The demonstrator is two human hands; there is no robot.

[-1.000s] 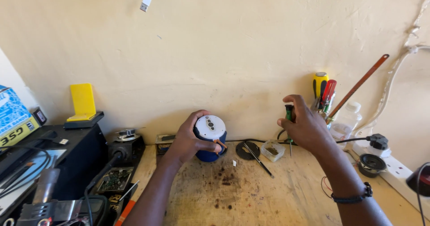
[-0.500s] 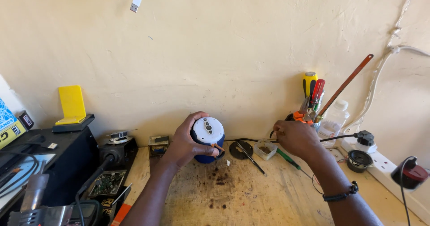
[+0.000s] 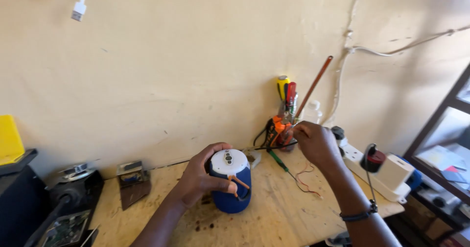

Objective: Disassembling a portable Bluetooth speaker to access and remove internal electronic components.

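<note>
My left hand (image 3: 197, 181) grips a small blue speaker (image 3: 229, 200) with a white top, standing upright on the wooden bench (image 3: 279, 220). An orange strap hangs at the speaker's front. My right hand (image 3: 317, 144) reaches to a holder of screwdrivers (image 3: 283, 129) against the wall. Its fingertips are pinched together among the tools, and what they grip is hidden. A green-handled screwdriver (image 3: 277, 160) lies on the bench between the speaker and the holder.
Thin red wires (image 3: 307, 183) lie by my right wrist. A white power strip (image 3: 389, 176) with a red and black plug (image 3: 373, 159) runs along the right edge. A small metal part (image 3: 131, 174) and black equipment (image 3: 66, 200) sit at the left. A copper rod (image 3: 316, 83) leans on the wall.
My right hand put down the green screwdriver and moved to the tool holder. The view swung right and closer. My left hand stayed on the speaker.
</note>
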